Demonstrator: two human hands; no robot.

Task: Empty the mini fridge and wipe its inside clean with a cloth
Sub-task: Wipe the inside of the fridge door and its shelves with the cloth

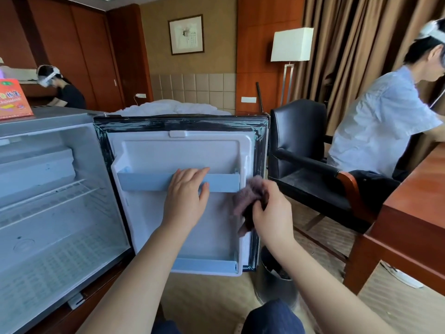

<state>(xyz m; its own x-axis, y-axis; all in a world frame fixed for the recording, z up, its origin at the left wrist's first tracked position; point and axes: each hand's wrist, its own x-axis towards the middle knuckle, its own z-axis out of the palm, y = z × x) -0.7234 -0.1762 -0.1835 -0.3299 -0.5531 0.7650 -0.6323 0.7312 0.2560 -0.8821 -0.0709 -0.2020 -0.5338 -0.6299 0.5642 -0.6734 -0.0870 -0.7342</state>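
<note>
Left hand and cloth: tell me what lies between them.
Head view: only a bare stretch of the blue shelf rail and white door liner lie between left hand and cloth.

1 mini fridge (60,121) is showing 1 wire rack (48,196) and 2 door shelves (144,182) (204,265). 1 left hand (185,196), 1 right hand (274,213) and 1 cloth (250,191) are appearing before it. 2 other people (69,95) (380,126), 1 chair (301,131) and 1 lamp (291,44) are occupying the room.

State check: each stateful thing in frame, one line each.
fridge door: open.
fridge cavity: no items in sight; wire shelf in place.
upper door shelf: mounted; left hand flat on it.
cloth: bunched; right hand grips it at the door's right edge.
</note>
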